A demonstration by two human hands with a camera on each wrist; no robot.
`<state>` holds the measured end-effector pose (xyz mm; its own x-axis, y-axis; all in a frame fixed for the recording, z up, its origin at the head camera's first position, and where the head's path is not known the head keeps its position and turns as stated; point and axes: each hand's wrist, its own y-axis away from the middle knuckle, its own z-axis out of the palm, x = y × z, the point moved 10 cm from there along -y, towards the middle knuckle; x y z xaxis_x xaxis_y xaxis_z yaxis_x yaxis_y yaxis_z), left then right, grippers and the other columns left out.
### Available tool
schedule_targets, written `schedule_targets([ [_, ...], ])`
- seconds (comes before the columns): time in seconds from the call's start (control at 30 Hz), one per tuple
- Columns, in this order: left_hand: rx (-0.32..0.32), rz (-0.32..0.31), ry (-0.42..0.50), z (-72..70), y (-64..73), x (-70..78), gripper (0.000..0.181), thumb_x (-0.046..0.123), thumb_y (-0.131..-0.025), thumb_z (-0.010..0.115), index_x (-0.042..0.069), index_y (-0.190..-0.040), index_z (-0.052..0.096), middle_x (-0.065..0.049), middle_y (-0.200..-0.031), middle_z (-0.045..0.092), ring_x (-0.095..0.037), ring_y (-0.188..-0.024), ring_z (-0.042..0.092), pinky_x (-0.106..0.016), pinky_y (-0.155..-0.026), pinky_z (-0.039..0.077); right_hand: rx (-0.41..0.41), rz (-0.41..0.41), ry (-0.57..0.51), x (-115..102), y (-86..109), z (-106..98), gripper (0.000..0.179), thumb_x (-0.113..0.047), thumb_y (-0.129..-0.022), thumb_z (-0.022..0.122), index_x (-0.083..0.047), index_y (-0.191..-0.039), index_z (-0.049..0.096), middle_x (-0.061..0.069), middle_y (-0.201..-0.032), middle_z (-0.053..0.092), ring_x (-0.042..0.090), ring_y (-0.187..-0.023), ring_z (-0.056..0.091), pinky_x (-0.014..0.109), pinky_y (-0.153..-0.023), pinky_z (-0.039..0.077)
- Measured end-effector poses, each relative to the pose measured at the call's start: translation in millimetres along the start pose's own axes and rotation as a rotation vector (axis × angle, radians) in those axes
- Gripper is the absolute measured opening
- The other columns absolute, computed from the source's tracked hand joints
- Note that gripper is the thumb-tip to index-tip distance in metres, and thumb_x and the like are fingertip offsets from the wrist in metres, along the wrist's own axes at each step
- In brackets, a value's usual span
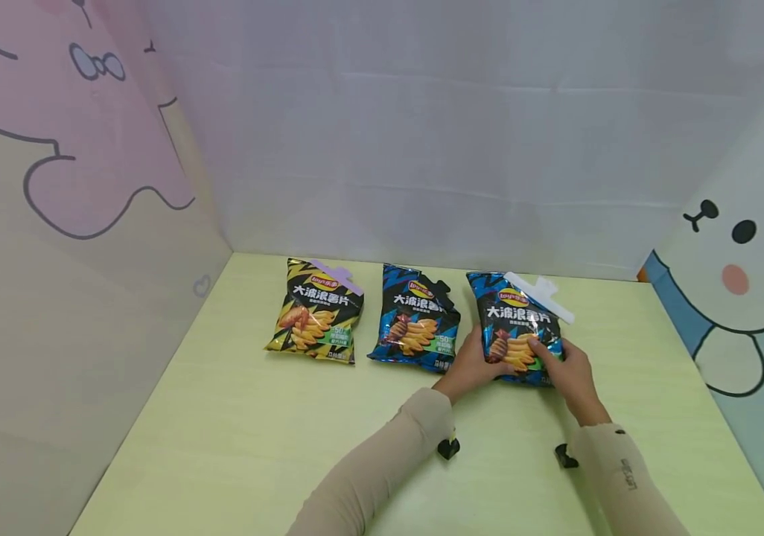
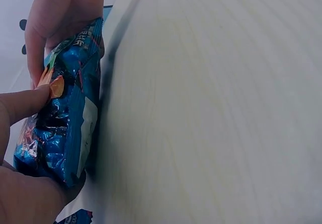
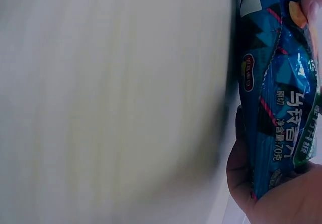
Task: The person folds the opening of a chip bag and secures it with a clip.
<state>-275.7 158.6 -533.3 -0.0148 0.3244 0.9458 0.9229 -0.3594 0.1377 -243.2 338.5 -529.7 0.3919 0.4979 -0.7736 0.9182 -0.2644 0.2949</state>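
Both hands hold the lower part of a blue-and-black potato chip bag (image 1: 519, 316), the rightmost of three in the head view. A white clip (image 1: 543, 295) sits across its top right corner. My left hand (image 1: 474, 366) grips the lower left side, thumb on the front. At the lower right side, my right hand (image 1: 571, 374) has its thumb pressed on the front and its other fingers behind. The left wrist view shows the bag's crinkled bottom (image 2: 60, 118) between the two hands. In the right wrist view, fingers reach under the bag's edge (image 3: 269, 108).
Left of the held bag lies a similar blue chip bag (image 1: 415, 324) with a black clip (image 1: 441, 290). Farther left is a yellow-and-black chip bag (image 1: 315, 316) with a purple clip (image 1: 338, 275). The pale yellow table (image 1: 255, 439) meets fabric walls (image 1: 422, 149) at its back and sides.
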Motion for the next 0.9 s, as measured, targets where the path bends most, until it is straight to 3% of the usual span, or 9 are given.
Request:
schedule_targets([
  [0.3,0.011,-0.035,-0.036,1.3,0.7,-4.5,0.083,0.032,-0.087,0.080,0.021,-0.153,0.032,-0.005,-0.140,0.051,-0.018,-0.126,0.054,-0.038,-0.110,0.047,-0.004,-0.023,0.018,0.0,0.3,2.1,0.086,-0.064,-0.098,0.047,0.008,-0.144,0.042,0.031,-0.141,0.050,0.037,-0.120,0.052,0.051,-0.102,0.045],
  [0.43,0.025,-0.051,-0.033,-0.7,1.1,-4.5,0.089,0.035,-0.087,0.080,0.019,-0.156,0.026,-0.007,-0.147,0.048,-0.022,-0.134,0.051,-0.041,-0.115,0.044,-0.010,-0.010,0.022,-1.5,-1.6,3.5,0.088,-0.066,-0.098,0.046,0.007,-0.147,0.037,0.031,-0.145,0.046,0.040,-0.126,0.049,0.055,-0.107,0.042],
  [0.53,0.037,-0.059,-0.048,-2.3,2.8,-4.2,0.096,0.039,-0.087,0.079,0.017,-0.159,0.021,-0.008,-0.155,0.042,-0.025,-0.141,0.046,-0.043,-0.118,0.041,-0.004,0.010,0.033,-1.3,-3.7,2.5,0.093,-0.066,-0.098,0.044,0.005,-0.154,0.026,0.033,-0.153,0.037,0.045,-0.138,0.041,0.059,-0.115,0.035],
  [0.67,0.016,-0.070,-0.070,-1.0,8.5,-4.0,0.100,0.046,-0.088,0.075,0.016,-0.162,0.014,-0.008,-0.166,0.029,-0.028,-0.150,0.036,-0.047,-0.120,0.037,0.055,0.030,0.035,2.0,-1.8,-4.4,0.091,-0.061,-0.100,0.045,0.003,-0.159,0.014,0.036,-0.156,0.031,0.048,-0.143,0.035,0.061,-0.116,0.033],
  [0.9,-0.011,-0.031,-0.047,-9.9,20.7,7.1,0.093,0.053,-0.092,0.067,0.026,-0.162,0.013,-0.005,-0.168,0.026,-0.029,-0.153,0.033,-0.053,-0.119,0.037,0.201,-0.039,-0.051,-2.3,5.4,-20.7,0.080,-0.051,-0.100,0.054,-0.003,-0.157,0.025,0.033,-0.150,0.042,0.043,-0.134,0.044,0.058,-0.109,0.040],
])
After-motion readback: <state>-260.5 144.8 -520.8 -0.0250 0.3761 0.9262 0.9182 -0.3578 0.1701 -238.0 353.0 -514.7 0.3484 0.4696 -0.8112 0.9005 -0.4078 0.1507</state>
